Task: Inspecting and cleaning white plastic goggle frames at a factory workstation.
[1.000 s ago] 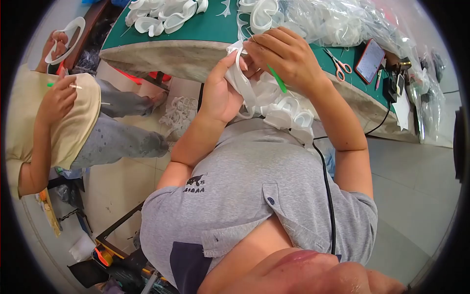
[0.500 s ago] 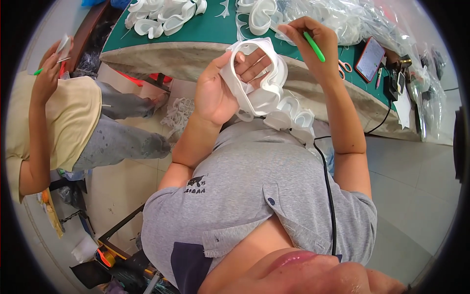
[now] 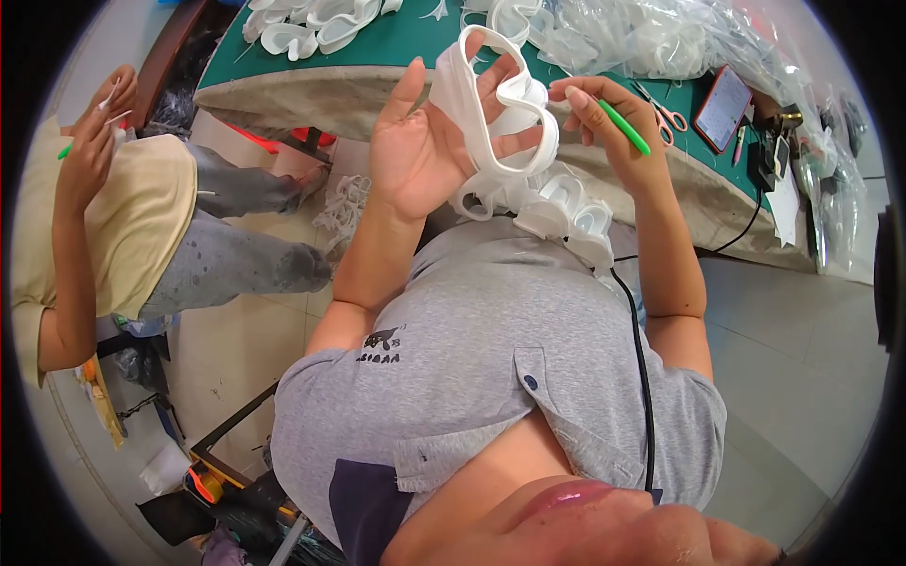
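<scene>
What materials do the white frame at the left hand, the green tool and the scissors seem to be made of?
White frame: likely plastic or rubber, satin; its smooth curves suggest moulding, softness uncertain.
Green tool: probably plastic, evenly coloured and smooth.
Scissors: apparently metal blades, greyish; pinkish handles look plastic.

Phone (image 3: 723,109) lies screen-up on green table (image 3: 408,42), pink pen (image 3: 738,150) beside it. White paper (image 3: 783,219) hangs over the edge, clear plastic (image 3: 832,222) to its right.
</scene>
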Demonstrator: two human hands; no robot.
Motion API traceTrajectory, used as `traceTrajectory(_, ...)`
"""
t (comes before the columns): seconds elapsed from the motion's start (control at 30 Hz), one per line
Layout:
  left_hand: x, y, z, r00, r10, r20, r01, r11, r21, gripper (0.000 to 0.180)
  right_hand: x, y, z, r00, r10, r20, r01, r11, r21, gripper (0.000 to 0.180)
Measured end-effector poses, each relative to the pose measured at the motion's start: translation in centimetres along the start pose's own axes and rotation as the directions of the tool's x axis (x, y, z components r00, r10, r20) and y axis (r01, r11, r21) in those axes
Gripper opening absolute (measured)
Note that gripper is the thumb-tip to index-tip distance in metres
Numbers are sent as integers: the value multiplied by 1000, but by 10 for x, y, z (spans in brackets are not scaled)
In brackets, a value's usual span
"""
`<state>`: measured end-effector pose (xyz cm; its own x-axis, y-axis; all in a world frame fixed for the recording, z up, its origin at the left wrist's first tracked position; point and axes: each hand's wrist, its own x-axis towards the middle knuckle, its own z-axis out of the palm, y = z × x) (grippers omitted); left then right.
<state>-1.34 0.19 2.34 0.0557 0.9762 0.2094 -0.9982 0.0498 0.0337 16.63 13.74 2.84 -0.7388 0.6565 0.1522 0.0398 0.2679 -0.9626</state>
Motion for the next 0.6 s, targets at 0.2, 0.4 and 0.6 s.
traceTrajectory(0.2,0,-3,2,998,46,-45,-46,999,8,55,-13,3,1,999,8,-41,-5,998,61,16)
traceTrajectory(0.4,-2,-11,3,994,113,8,-112,970,216,57,-32,-5,2,962,-260,-82,259,966,-22,14)
traceTrajectory(0.6,-4,-32,23,965,246,95,-247,715,654,84,-23,-22,5,875,-452,-176,345,835,-429,11)
